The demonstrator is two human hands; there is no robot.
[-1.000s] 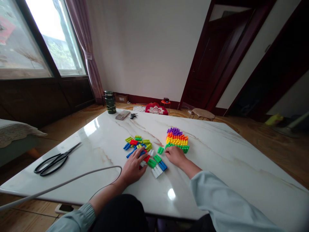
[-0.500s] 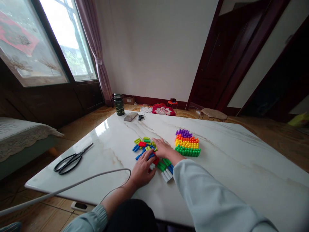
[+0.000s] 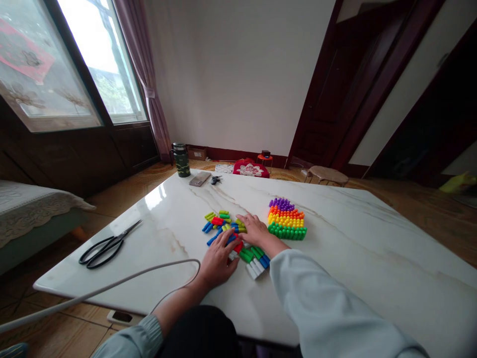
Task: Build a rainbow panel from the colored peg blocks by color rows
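A loose pile of small coloured plastic tubes lies on the white marble-look table [image 3: 354,278]. My left hand [image 3: 216,261] rests at the near side of the pile, fingers spread over blue tubes [image 3: 213,237] and a red piece [image 3: 237,246]. Over the far right part of it, my right hand [image 3: 255,232] lies with fingers stretched out, touching yellow-green tubes [image 3: 241,228]. White tubes [image 3: 255,269] and green tubes [image 3: 246,255] sit just below my right wrist. To the right stand neat rows of pegs [image 3: 286,219] in purple, orange, yellow and green.
Black-handled scissors [image 3: 108,246] lie at the left, near a grey cable [image 3: 149,271] crossing the table edge. At the far end are a camouflage flask [image 3: 181,161], a phone [image 3: 200,179] and keys [image 3: 215,180]. A stool [image 3: 327,175] stands beyond the table.
My right hand has shifted slightly over the tubes, and its fingers look more spread. The left hand stays nearly in place. The whole view has moved a little.
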